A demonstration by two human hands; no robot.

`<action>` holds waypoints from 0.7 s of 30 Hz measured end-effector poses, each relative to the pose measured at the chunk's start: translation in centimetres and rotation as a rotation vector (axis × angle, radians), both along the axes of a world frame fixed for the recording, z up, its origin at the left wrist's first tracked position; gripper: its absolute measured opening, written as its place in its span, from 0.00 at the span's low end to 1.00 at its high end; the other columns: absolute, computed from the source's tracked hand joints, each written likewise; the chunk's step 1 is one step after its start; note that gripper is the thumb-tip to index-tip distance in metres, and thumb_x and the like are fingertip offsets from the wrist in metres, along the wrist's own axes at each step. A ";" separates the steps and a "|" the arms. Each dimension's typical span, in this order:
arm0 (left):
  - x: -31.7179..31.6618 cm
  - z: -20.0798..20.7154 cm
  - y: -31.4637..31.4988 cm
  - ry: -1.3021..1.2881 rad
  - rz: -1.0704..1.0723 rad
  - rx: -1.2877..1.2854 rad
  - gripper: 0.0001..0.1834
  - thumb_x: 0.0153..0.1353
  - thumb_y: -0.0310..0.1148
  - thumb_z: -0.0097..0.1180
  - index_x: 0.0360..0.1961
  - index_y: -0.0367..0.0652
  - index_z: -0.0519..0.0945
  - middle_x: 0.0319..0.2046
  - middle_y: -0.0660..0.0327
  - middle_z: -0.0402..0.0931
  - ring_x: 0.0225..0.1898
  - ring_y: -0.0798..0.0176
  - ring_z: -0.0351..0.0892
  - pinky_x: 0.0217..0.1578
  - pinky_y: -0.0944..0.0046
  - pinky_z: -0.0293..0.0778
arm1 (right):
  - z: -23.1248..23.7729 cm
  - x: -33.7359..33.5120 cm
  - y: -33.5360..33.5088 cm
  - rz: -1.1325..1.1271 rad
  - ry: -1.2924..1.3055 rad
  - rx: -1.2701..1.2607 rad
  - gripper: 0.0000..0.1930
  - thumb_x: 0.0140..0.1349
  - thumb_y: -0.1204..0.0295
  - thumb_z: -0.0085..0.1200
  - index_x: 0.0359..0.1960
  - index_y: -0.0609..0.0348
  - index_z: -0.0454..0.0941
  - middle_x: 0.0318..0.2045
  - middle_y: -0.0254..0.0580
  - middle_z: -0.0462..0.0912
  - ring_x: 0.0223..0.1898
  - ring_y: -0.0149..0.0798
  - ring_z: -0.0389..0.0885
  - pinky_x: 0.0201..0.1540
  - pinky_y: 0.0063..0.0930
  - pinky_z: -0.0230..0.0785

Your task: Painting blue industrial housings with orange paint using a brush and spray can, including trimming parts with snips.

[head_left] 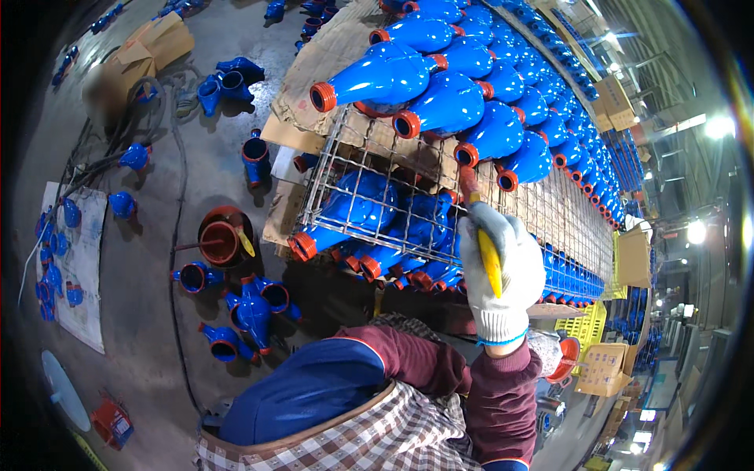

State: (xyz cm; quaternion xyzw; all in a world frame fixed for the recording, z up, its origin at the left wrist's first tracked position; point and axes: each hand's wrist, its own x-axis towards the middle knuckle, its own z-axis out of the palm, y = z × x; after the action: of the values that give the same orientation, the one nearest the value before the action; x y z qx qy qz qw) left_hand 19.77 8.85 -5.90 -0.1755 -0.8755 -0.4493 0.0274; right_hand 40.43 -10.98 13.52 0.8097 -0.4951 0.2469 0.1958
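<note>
In a white knitted glove, my right hand (506, 263) grips a paintbrush with a yellow handle (490, 263). Its reddish bristle end meets the red threaded rim of a glossy blue casting (496, 133), shaped like a valve body. Similar castings lie in rows on cardboard over a wire-mesh crate (357, 177), their red ends facing me. My left arm crosses beneath the right forearm. Mostly hidden behind that sleeve, my gloved left hand (545, 351) holds a red bowl (565, 361); its fingers barely show.
More blue castings (365, 204) fill the crate below. Several stand on the floor at left, around a red bucket (224, 239) with a yellow-handled tool. A dark hose (179, 330) runs along the floor. Cardboard boxes (603, 369) and a yellow pallet (585, 326) stand at right.
</note>
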 end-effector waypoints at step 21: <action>1.0 -1.4 -1.8 -0.081 0.101 0.127 0.28 0.69 0.52 0.46 0.55 0.36 0.75 0.50 0.51 0.77 0.53 0.55 0.76 0.56 0.53 0.71 | 2.2 -3.1 5.9 0.008 -0.077 -0.110 0.19 0.46 0.76 0.73 0.41 0.52 0.82 0.31 0.40 0.82 0.29 0.45 0.80 0.33 0.35 0.72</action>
State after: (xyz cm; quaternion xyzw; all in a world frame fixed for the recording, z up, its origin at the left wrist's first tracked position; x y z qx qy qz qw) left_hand 20.73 7.10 -7.32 -0.1104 -0.8534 -0.5088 0.0257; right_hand 37.33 -5.06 15.68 0.7894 -0.4850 0.3054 0.2198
